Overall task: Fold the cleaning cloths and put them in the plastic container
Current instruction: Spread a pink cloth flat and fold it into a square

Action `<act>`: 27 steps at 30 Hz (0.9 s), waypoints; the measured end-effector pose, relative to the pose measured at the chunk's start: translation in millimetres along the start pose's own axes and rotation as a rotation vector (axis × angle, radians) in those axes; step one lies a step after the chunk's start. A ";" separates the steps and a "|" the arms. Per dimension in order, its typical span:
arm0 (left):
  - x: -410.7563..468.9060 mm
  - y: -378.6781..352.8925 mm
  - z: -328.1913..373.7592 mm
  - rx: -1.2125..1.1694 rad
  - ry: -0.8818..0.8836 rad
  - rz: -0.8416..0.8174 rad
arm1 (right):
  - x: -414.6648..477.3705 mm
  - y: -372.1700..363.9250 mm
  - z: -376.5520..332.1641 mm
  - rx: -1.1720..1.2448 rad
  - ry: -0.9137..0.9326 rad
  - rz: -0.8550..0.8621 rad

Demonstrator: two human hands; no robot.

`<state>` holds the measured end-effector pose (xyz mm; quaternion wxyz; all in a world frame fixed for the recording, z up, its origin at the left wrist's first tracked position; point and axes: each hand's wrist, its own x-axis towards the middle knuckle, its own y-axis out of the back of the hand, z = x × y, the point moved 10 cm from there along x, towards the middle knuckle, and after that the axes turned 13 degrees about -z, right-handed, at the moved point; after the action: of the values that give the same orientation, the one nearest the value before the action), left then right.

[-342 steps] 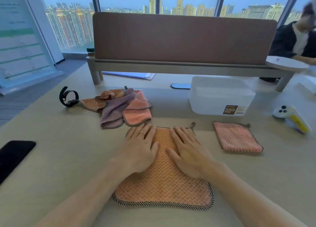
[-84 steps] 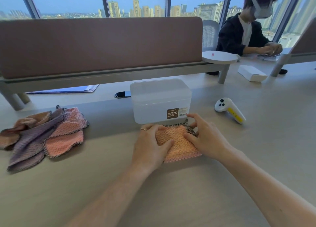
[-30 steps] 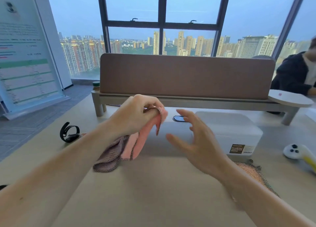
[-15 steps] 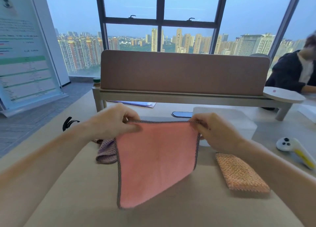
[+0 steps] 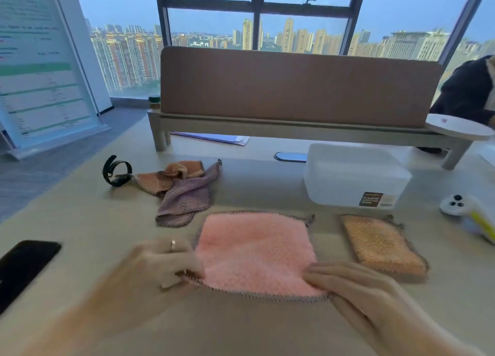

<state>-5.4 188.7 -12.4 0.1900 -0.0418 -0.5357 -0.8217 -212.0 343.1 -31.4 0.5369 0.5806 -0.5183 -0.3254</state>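
The pink cloth (image 5: 254,251) lies flat on the tabletop (image 5: 241,329), the left hand (image 5: 166,259) and right hand (image 5: 345,283) each with a grip clamped on a near corner; carrying both corners evenly to the far edge should fold it square.

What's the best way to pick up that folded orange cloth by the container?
Pinch the orange cloth at its near edge, coming from the front: it lies flat, so a thumb on top and fingers slid beneath probably keep the layers together. The right hand is nearest, though it holds the pink cloth.
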 end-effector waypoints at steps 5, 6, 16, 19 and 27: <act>-22.9 -32.9 -2.7 -0.077 0.088 -0.053 | -13.3 -49.9 7.3 -0.028 -0.051 -0.203; -14.2 -26.9 -0.3 -0.110 0.107 -0.031 | -4.1 -37.8 9.5 0.016 -0.102 -0.166; 77.6 -115.6 -88.4 0.284 0.575 -0.347 | 94.9 -102.9 48.4 -0.044 -0.520 -0.347; 62.3 -107.1 -103.9 0.282 0.642 -0.330 | 81.9 -102.5 60.7 -0.074 -0.522 -0.365; 48.2 -26.7 -92.2 0.057 0.529 0.004 | 58.5 -34.9 58.6 0.095 -0.422 -0.090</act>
<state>-47.1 102.6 -61.3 0.3262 0.1787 -0.4903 -0.7882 -243.3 266.7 -66.8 0.3734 0.5471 -0.6074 -0.4385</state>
